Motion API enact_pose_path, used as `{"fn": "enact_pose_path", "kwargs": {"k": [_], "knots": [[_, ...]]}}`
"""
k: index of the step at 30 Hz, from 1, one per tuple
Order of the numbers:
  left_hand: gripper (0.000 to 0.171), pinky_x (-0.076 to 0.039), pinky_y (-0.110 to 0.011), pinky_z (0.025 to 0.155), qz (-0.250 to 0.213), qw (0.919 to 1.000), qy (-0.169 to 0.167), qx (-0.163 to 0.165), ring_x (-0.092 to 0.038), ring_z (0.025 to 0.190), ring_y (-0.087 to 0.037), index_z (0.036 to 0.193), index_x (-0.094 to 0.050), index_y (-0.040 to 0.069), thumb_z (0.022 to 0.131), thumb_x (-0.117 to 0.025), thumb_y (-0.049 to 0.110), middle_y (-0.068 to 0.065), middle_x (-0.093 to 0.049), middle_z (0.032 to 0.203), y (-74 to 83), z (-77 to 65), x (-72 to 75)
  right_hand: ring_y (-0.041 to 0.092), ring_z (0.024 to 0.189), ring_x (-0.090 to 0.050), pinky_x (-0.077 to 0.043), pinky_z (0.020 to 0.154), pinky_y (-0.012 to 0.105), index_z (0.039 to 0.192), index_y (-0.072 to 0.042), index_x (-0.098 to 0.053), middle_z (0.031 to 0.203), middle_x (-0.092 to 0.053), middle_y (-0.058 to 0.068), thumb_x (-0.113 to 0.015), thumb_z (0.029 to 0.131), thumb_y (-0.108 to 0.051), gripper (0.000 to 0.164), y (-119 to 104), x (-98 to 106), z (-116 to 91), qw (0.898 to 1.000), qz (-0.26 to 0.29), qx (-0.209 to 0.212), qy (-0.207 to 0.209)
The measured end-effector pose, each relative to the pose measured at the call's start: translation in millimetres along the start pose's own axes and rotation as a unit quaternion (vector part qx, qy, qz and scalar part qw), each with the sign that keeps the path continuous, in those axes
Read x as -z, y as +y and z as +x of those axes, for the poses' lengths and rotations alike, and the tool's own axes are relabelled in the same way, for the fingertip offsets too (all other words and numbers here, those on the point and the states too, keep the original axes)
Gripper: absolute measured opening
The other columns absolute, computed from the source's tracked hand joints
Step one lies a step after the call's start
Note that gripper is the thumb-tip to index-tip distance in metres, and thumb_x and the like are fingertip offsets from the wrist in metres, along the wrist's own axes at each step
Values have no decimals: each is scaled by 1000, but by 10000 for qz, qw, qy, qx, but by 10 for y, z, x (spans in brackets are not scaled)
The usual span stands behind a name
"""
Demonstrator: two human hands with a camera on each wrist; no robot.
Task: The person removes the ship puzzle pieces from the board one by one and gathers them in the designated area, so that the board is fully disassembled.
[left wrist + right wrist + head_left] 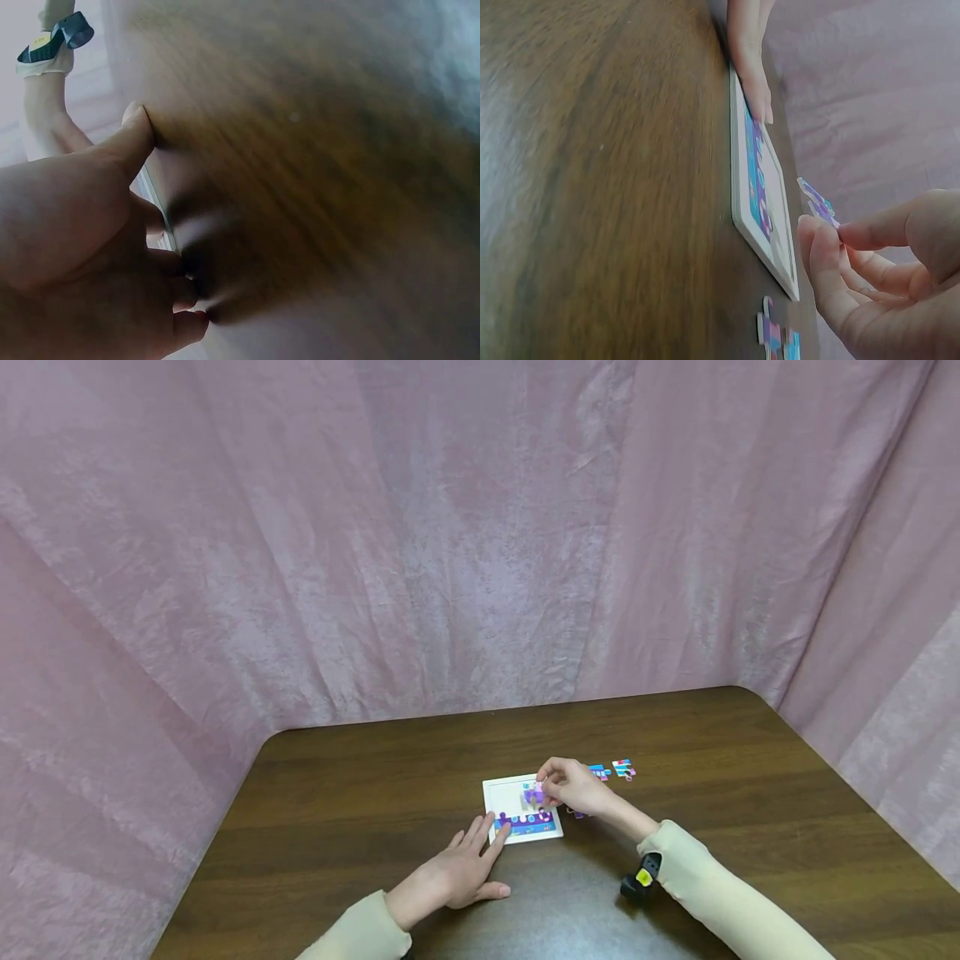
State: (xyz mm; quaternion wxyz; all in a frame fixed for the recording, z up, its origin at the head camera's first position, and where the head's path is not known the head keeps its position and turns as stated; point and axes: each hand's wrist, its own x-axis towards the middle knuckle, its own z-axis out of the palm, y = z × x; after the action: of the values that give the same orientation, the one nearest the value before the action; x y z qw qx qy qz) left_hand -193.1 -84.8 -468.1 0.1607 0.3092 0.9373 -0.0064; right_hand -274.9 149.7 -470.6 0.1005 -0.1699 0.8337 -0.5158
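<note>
A white puzzle frame [522, 841] lies on the table, with joined purple and blue pieces [527, 824] along its near side. My right hand [576, 787] pinches a purple jigsaw piece [534, 794] between thumb and fingers, above the frame's right part. In the right wrist view this jigsaw piece [819, 204] is tilted and apart from the frame [739, 187]. My left hand [467, 866] lies with fingers spread, its fingertips on the frame's near left corner. Only part of the left hand [97, 247] shows in the left wrist view.
Loose jigsaw pieces lie right of the frame, one at the far right [624, 768] and others partly behind my right hand. Two show in the right wrist view, one of them pink and purple [769, 330]. A pink curtain [480, 543] hangs behind the brown table [360, 793].
</note>
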Motion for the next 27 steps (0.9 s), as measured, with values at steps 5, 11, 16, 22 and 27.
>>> {"fn": "enact_pose_path", "kwargs": {"k": [5, 11, 16, 22, 27], "knots": [[82, -30, -47, 116, -28, 10000, -36, 40, -19, 149, -31, 156, -16, 15, 93, -47, 58, -17, -12, 162, 7, -10, 16, 22, 67, -67, -57, 59, 36, 101, 4, -60, 82, -66, 14, -54, 93, 0, 10, 32, 42, -22, 9995, -233, -160, 127], [82, -30, -46, 116, -14, 10000, -45, 62, -19, 149, -31, 156, -15, 15, 93, -47, 58, -16, -12, 162, 9, -12, 11, 19, 66, -64, -58, 60, 35, 102, 7, -58, 83, -65, 15, -53, 93, 2, 12, 78, 103, -51, 9999, -106, -74, 57], [82, -30, -46, 116, 2, 10000, -41, 66, -18, 149, -30, 156, -15, 16, 93, -45, 59, -15, -11, 162, 5, -6, 1, 19, 65, -63, -56, 56, 33, 102, 9, -57, 81, -65, 17, -53, 92, 2, 12, 111, 154, -80, 10000, -87, 43, 24], [82, -29, -46, 117, -3, 9999, -74, 82, -17, 150, -30, 156, -14, 17, 93, -45, 59, -14, -9, 163, 8, -2, -8, 19, 63, -64, -51, 51, 29, 100, 3, -60, 78, -67, 13, -56, 92, -2, 10, 145, 179, -121, 9989, -376, -150, 222], [82, -29, -46, 117, -21, 10000, -40, 74, -18, 149, -30, 156, -14, 17, 93, -45, 59, -14, -10, 163, 16, -4, -14, 18, 66, -64, -55, 57, 31, 99, 3, -60, 79, -68, 12, -57, 92, -1, 10, 174, 197, -156, 9987, -401, -152, 276]]}}
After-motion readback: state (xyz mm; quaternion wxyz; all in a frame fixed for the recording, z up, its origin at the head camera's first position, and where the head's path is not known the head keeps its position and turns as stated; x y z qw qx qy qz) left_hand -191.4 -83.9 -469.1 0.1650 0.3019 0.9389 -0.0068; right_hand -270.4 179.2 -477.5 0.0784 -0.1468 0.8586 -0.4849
